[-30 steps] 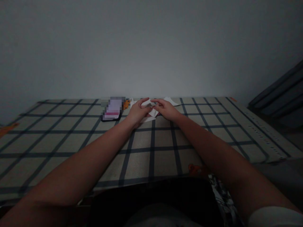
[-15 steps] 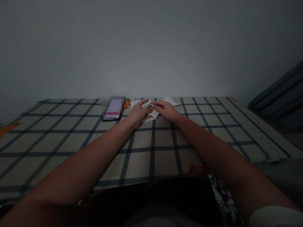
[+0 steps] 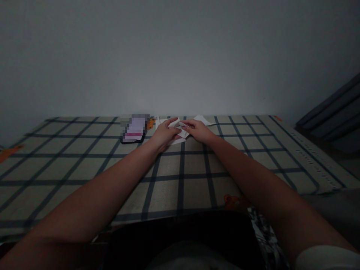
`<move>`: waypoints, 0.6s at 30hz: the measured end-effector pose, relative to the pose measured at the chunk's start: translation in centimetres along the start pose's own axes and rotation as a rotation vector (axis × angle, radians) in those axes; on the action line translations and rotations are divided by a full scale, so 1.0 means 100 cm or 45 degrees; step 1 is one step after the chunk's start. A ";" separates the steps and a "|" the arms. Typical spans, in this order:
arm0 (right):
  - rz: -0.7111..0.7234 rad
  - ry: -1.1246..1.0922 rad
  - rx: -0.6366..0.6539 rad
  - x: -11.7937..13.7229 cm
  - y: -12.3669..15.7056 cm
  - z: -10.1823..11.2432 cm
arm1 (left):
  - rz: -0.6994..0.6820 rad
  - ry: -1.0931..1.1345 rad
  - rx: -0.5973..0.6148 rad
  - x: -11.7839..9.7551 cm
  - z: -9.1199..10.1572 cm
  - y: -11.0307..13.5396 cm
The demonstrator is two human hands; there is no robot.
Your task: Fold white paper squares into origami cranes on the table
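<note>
1. Black-edged, lilac-screened rectangular phone (image 3: 135,128) lies clear of both hands, presumably for elbow room.
2. Bare left hand (image 3: 164,133) pinches creased white paper (image 3: 183,134), likely steadying it, over beige-and-navy checked cloth (image 3: 167,187).
3. Bare right hand (image 3: 199,131), fingertips pinching the paper's right part, seems to share control.

The tablecloth (image 3: 165,183) is beige, checked in dark blue, with orange motifs (image 3: 11,153). On it, the paper (image 3: 184,134) is white and the smartphone (image 3: 132,141) black-edged with a lilac-and-pink screen (image 3: 137,125).
</note>
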State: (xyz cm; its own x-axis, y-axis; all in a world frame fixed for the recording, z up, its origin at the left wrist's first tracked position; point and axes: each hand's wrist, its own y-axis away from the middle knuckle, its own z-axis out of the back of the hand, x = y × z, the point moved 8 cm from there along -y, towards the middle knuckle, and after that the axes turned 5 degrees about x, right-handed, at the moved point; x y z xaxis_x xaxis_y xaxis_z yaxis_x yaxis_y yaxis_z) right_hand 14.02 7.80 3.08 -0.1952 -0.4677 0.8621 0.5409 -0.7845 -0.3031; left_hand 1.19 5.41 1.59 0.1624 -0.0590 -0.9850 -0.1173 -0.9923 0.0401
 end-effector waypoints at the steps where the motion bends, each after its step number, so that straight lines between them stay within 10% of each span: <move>1: 0.004 -0.004 0.006 -0.001 0.000 -0.001 | -0.003 0.004 -0.002 0.000 0.000 0.000; 18: -0.037 -0.120 -0.021 -0.002 -0.002 -0.004 | -0.017 0.195 0.111 0.005 -0.002 -0.008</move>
State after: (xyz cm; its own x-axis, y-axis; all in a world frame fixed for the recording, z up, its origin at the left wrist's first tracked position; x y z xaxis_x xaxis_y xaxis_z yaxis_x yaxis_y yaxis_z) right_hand 13.67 7.89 2.78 -0.1323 -0.4049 0.9048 0.5225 -0.8042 -0.2834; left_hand 1.58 6.10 1.09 0.3111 -0.0688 -0.9479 -0.1978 -0.9802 0.0062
